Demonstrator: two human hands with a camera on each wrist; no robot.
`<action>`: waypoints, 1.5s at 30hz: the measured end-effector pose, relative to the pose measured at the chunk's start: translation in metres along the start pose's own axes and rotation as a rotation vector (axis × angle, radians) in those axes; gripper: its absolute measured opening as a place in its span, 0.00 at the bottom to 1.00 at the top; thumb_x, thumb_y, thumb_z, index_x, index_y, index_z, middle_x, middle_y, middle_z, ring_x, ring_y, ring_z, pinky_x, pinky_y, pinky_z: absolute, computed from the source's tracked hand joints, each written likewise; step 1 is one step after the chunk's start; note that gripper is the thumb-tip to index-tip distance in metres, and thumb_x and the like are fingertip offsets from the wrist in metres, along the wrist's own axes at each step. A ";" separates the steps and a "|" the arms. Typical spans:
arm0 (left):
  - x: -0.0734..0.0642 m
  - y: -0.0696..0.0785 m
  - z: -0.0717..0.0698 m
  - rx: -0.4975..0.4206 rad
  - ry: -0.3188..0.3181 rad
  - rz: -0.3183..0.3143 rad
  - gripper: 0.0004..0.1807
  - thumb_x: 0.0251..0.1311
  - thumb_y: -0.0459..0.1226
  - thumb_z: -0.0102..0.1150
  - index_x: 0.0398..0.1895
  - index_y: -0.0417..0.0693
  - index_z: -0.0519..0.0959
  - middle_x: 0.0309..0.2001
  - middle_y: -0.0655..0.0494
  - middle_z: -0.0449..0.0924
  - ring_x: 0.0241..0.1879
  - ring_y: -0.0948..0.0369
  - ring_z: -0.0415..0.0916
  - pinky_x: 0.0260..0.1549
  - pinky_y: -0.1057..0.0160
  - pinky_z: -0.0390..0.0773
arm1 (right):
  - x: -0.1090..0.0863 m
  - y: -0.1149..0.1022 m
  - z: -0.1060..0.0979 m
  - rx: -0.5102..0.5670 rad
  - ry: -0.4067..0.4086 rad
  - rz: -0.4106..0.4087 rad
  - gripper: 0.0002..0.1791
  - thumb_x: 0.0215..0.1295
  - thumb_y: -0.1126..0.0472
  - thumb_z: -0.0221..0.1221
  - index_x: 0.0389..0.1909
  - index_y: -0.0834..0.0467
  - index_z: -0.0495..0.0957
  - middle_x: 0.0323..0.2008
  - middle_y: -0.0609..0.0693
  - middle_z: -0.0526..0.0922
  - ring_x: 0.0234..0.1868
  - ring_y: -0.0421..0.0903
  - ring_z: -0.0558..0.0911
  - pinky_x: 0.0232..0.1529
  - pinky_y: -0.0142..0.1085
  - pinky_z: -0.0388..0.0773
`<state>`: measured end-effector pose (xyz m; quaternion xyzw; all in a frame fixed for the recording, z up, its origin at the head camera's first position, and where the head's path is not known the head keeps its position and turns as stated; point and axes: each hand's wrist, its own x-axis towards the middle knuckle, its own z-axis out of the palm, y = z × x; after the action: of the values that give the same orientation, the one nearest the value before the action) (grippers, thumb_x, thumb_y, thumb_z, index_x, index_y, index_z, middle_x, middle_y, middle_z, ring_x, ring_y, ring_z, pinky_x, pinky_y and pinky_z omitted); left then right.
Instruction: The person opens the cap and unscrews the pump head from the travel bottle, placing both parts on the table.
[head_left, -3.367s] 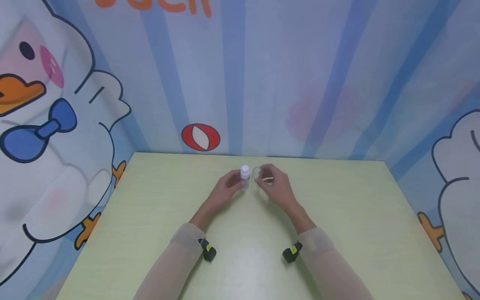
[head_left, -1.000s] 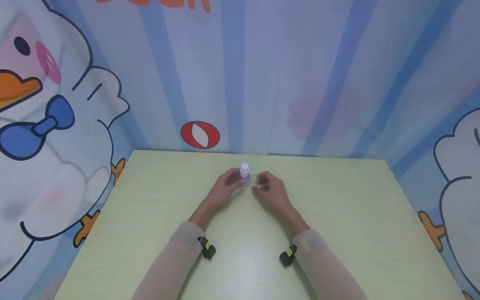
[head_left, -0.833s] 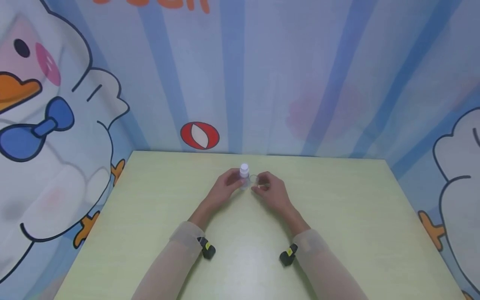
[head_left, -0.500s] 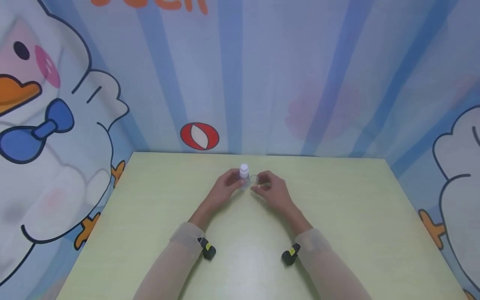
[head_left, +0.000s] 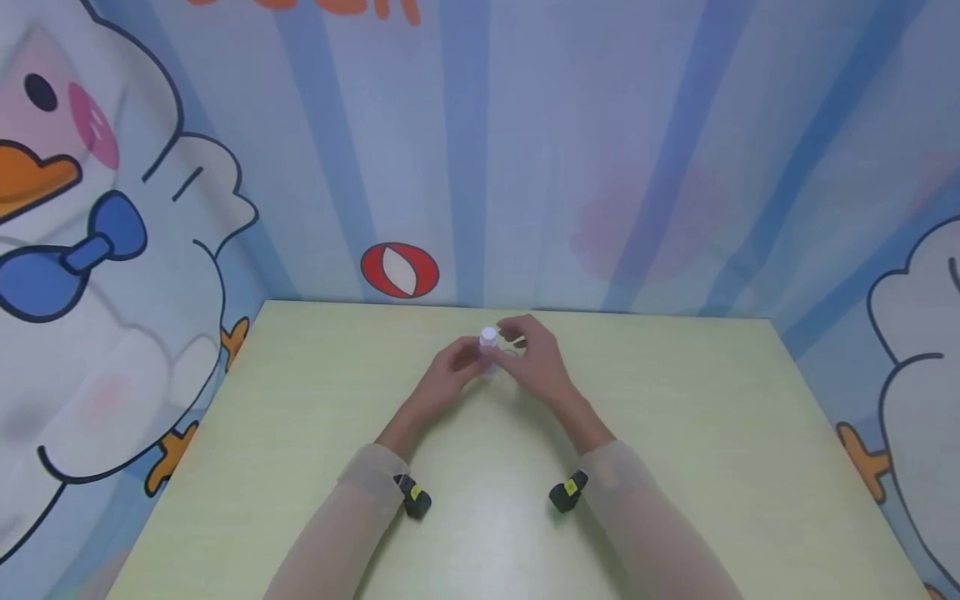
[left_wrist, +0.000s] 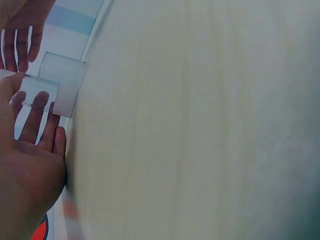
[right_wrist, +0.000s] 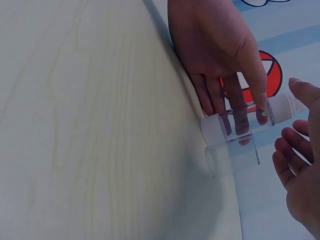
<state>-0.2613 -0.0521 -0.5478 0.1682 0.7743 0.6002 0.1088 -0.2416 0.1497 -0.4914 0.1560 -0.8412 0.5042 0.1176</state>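
A small clear bottle with a white cap stands upright near the table's far edge. My left hand grips its body, thumb on one side and fingers on the other, as the right wrist view shows. Close beside the bottle, a short clear cup-like cylinder stands on the table. My right hand is at the bottle's cap, thumb and fingers spread apart on either side and holding nothing. Whether the right thumb touches the cap cannot be told. In the head view the right hand partly hides the cylinder.
The pale wood-grain table runs up to a blue striped backdrop along its far edge. Printed ducks and a red ball decorate the backdrop. Both wrists wear small black cameras.
My right hand has let go of the clear cylinder, which stays beside the bottle, and has moved up and left to the white cap. My left hand keeps its hold on the bottle.
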 end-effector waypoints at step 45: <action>0.003 0.000 -0.001 -0.033 -0.001 0.042 0.20 0.77 0.43 0.61 0.69 0.57 0.77 0.67 0.59 0.79 0.70 0.58 0.74 0.71 0.54 0.74 | 0.006 -0.008 0.009 -0.147 -0.082 -0.027 0.15 0.72 0.63 0.68 0.55 0.65 0.81 0.47 0.58 0.84 0.49 0.54 0.83 0.49 0.45 0.87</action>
<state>-0.2643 -0.0521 -0.5477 0.1830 0.7605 0.6150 0.0996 -0.2447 0.1376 -0.4865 0.1787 -0.8780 0.4325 0.1010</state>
